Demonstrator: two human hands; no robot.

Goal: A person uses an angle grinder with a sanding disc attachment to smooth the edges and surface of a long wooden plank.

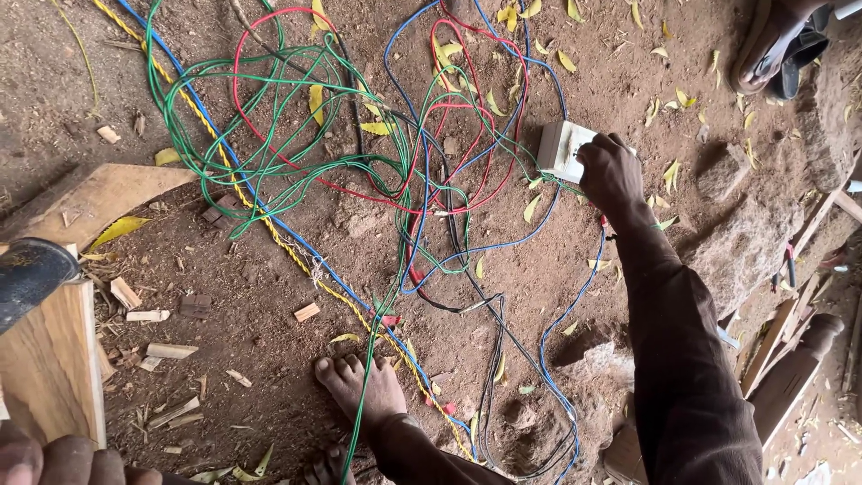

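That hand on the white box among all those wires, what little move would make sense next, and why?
Probably lift the white box slightly off the dirt. The right hand already rests on its edge, and green, red and blue wires run to it in a tangle, so raising it gently would show which ones feed it. The left hand sits by the wooden board.

Smooth white plastic switch box (563,149), glossy plastic-coated wires (359,171), rough wooden plank (49,359)

Dirt-floor carpentry yard: wood offcuts (148,314), wires (359,135).
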